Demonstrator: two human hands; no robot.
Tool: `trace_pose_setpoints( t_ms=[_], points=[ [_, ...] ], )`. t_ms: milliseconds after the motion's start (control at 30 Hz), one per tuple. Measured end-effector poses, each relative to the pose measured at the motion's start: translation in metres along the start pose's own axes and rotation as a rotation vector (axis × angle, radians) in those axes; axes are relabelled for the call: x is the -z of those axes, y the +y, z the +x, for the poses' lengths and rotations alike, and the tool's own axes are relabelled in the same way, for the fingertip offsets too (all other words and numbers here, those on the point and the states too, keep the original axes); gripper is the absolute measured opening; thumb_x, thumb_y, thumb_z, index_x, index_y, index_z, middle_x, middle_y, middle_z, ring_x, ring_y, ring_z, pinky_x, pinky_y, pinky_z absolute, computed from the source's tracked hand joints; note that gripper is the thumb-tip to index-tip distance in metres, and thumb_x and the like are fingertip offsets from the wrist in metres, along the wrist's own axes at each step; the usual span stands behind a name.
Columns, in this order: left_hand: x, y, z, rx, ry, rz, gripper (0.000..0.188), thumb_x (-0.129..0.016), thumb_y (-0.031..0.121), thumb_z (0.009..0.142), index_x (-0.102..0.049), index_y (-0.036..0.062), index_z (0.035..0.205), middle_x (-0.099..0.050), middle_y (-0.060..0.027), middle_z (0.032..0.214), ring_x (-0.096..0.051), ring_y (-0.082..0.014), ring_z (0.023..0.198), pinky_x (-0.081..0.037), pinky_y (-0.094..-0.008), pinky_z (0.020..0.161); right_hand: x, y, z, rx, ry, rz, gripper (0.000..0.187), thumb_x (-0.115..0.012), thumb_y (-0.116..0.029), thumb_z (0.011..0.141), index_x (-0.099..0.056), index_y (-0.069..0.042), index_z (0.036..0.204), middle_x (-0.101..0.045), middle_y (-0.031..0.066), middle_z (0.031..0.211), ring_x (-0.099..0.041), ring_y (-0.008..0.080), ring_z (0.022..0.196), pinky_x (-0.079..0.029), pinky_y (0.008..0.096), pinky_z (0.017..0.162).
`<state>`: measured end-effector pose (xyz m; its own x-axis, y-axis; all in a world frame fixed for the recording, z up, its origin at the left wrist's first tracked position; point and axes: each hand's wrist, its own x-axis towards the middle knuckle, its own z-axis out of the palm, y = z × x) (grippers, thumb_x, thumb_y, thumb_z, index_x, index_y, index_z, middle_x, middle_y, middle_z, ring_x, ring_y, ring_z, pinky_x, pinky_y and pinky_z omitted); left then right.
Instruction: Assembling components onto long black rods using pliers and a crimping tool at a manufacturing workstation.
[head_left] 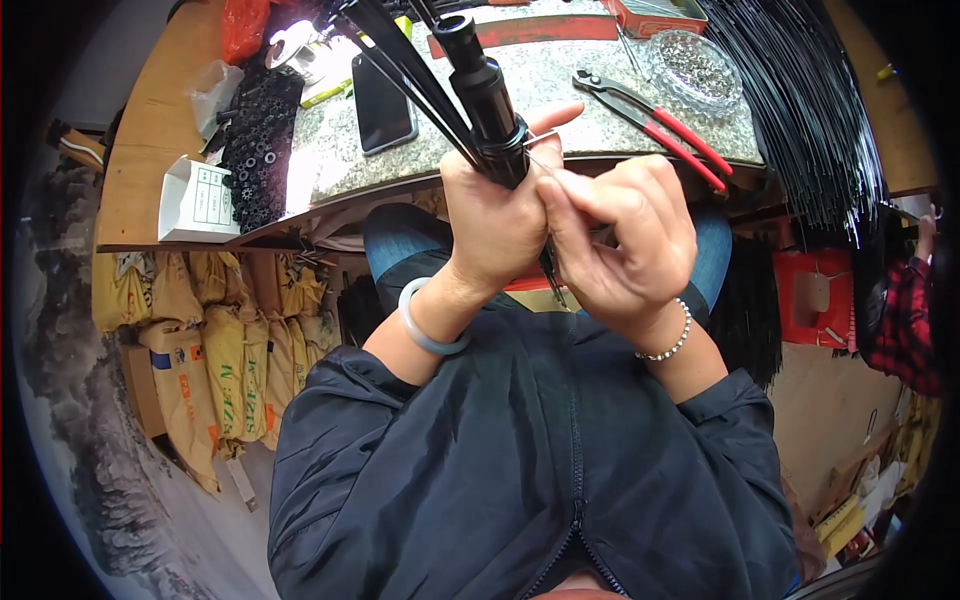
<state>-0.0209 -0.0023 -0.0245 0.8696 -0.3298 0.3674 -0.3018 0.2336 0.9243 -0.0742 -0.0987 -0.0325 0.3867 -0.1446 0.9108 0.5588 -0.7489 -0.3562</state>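
Note:
Closed around a black stepped tube (488,100) and a bundle of thin black rods (425,95), my left hand (495,225) holds them upright at a slant over the table's front edge. Its index finger sticks out to the right behind the tube. My right hand (630,235) is close beside it, thumb and index finger pinched on a thin wire (541,158) that runs to the ringed collar low on the tube. The rods' lower ends poke out beneath my hands. What lies inside my left palm is hidden.
Red-handled pliers (665,130) and a clear dish of small metal parts (695,68) lie right. A phone (382,105), black ring-shaped parts (262,150) and a white box (197,203) lie left. Long black rods (800,90) overhang the right edge. Sacks (235,370) stand below left. Another person's checked sleeve (900,325) shows far right.

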Motion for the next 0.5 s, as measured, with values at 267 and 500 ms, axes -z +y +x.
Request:
trace_pose_setpoints(
  t_ms=[267,500],
  points=[
    [0.010,-0.008,-0.001,-0.041,-0.133,-0.014,0.020,-0.052,0.000,0.085,-0.062,-0.0059,0.101,-0.054,0.0008,0.064,-0.044,-0.0024,0.052,-0.035,-0.0188,0.047,0.022,0.001,0.009,-1.244,-0.190,1.072,0.006,-0.062,-0.004,0.084,-0.058,0.000,0.082,-0.055,0.0016,0.067,-0.047,0.0070,0.054,-0.039,0.0214,0.049],
    [0.023,0.005,0.005,0.095,-0.079,-0.077,0.022,-0.051,0.003,0.088,-0.061,-0.0051,0.106,-0.044,0.0047,0.050,-0.036,-0.0011,0.040,-0.028,-0.0183,0.037,0.047,0.089,-0.023,-0.113,-0.344,-0.643,0.015,-0.065,-0.015,0.080,-0.058,-0.004,0.088,-0.059,0.0097,0.087,-0.056,0.0266,0.084,-0.045,0.0350,0.070]
  ],
)
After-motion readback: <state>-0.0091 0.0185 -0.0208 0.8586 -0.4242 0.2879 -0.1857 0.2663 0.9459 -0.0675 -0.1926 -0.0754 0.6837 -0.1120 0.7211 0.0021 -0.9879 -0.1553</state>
